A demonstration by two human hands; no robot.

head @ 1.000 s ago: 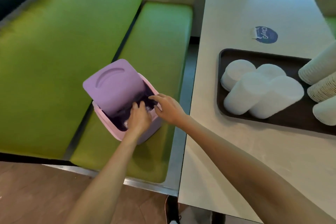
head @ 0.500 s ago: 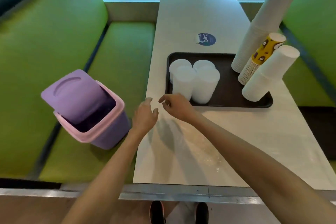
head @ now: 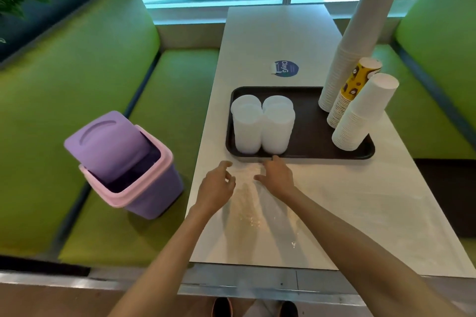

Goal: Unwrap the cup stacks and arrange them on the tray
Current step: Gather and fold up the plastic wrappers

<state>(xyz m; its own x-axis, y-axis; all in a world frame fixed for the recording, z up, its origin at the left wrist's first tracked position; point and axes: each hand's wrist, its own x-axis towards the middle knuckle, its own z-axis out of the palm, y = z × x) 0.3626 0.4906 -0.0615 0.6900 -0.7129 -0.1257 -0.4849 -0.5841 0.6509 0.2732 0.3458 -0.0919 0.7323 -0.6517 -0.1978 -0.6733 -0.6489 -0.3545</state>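
moved off the bin (head: 144, 188), left hand (head: 216, 188) and right hand (head: 277, 175) hover at the tray (head: 322, 156) near edge, grips apart, empty.

Both hands (head: 217, 188) (head: 277, 177) outstretched (fingers loose)

We list: dark tray (head: 309, 121), centre right of frame. On its left end, four short white plastic-cup stacks (head: 277, 128), upside down and touching. On its right end, three taller paper-cup stacks (head: 360, 116), among them a yellow-patterned stack (head: 354, 85).

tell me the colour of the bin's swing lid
Purple lid, on a pink-rimmed bin; the head view shows it best.
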